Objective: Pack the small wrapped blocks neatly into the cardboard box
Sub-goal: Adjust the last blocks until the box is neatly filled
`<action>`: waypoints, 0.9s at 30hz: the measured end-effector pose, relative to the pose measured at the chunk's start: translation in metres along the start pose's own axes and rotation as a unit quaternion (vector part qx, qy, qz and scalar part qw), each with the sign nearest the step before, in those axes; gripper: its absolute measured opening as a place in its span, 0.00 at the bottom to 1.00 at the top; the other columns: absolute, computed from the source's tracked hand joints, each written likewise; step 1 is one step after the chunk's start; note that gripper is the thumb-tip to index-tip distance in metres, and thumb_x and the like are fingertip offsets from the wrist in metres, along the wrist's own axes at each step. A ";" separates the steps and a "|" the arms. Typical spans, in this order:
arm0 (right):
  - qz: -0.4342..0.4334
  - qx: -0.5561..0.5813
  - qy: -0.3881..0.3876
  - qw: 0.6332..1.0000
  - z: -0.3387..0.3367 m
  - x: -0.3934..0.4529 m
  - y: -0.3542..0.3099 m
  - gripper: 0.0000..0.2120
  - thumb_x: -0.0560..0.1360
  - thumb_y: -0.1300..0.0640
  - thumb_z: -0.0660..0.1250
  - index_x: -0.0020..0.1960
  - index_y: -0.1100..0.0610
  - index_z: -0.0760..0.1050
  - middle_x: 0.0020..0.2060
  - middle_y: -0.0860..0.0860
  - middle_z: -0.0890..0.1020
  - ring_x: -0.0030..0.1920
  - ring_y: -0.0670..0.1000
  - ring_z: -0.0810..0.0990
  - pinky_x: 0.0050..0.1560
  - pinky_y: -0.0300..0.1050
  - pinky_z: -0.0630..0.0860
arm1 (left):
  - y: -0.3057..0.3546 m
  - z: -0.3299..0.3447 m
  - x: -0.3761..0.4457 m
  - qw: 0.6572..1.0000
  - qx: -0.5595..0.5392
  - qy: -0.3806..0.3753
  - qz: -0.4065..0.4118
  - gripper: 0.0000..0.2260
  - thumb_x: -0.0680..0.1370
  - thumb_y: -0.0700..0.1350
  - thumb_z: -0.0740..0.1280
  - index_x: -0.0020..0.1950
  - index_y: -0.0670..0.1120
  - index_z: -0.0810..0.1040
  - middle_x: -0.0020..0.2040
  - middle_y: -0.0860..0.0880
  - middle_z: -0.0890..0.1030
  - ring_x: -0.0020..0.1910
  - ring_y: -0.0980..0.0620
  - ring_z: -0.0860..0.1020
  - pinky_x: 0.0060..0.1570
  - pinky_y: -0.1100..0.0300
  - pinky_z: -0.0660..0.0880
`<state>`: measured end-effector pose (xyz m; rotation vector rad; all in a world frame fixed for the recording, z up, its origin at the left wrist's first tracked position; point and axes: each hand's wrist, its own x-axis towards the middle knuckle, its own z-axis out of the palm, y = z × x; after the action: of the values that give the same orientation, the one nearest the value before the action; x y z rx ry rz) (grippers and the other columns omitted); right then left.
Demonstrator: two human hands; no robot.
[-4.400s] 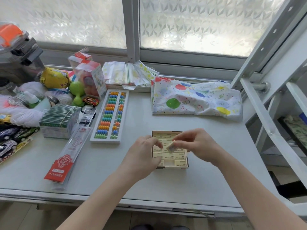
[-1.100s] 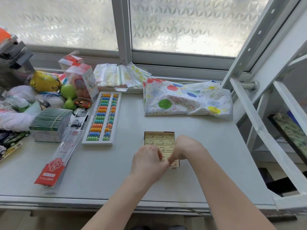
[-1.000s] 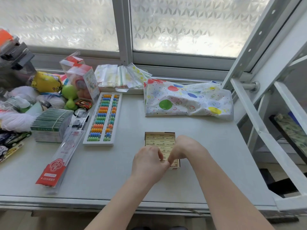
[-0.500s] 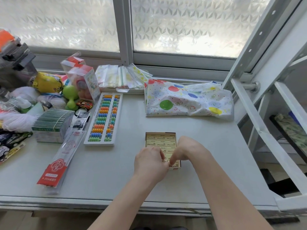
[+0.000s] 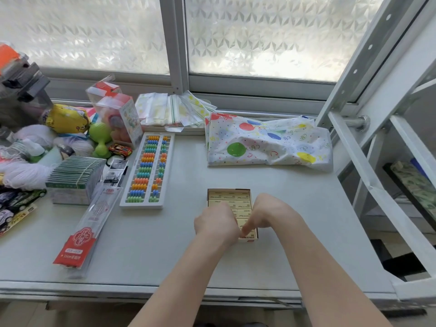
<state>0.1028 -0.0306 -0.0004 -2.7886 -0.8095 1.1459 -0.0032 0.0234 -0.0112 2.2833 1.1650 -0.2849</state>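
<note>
**Both hands over the near end of the box**

The cardboard box (image 5: 213, 194) lies on the pale grey table (image 5: 165, 244), its far rows filled with cream wrapped blocks (image 5: 228, 197) laid flat and side by side. The left hand (image 5: 215, 224) and right hand (image 5: 267, 214) meet over the near half of the box, knuckles up and fingers curled downward; a right fingertip (image 5: 244, 231) presses on the blocks at the near end. Whether either hand pinches a block cannot be told, since the fingers hide under the backs of the hands.

Left of the hands lies a white abacus (image 5: 148, 171) with coloured beads, and nearer the table edge a long red-and-clear packet (image 5: 87, 225). Farther left sit a banded stack of green-edged cards (image 5: 75, 178), toy cars (image 5: 14, 204) and a heap of toys (image 5: 68, 119). Beyond the hands lies a crumpled balloon-print bag (image 5: 266, 142), with zip bags (image 5: 172, 109) against the sill. A frosted window (image 5: 259, 34) runs behind the table; white metal shelving (image 5: 377, 147) stands to the right.
</note>
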 end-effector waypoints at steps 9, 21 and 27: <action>-0.039 0.067 -0.027 0.997 -0.006 -0.005 0.007 0.15 0.59 0.54 0.80 0.42 0.57 0.80 0.36 0.50 0.80 0.37 0.50 0.78 0.39 0.40 0.74 | -0.019 -0.005 -0.007 0.996 -0.050 0.008 0.072 0.06 0.70 0.45 0.70 0.44 0.53 0.85 0.45 0.52 0.84 0.47 0.50 0.81 0.45 0.59 0.77; -0.104 0.154 -0.037 0.982 0.006 -0.012 0.024 0.12 0.63 0.61 0.77 0.29 0.53 0.74 0.26 0.49 0.75 0.29 0.47 0.71 0.29 0.37 0.67 | -0.023 -0.007 -0.011 0.989 -0.050 0.043 0.133 0.08 0.71 0.45 0.68 0.45 0.53 0.85 0.45 0.52 0.85 0.48 0.52 0.80 0.51 0.56 0.77; -0.159 0.274 -0.001 0.949 0.003 -0.025 0.046 0.09 0.66 0.60 0.76 0.45 0.55 0.79 0.34 0.49 0.77 0.32 0.46 0.75 0.34 0.38 0.75 | -0.056 -0.015 -0.025 0.962 -0.175 0.173 0.122 0.15 0.74 0.46 0.67 0.61 0.52 0.77 0.42 0.57 0.76 0.43 0.58 0.76 0.43 0.64 0.74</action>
<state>0.1067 -0.0822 0.0040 -2.1190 -0.7572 1.1040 -0.0633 0.0409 -0.0100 2.1739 0.9832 0.3990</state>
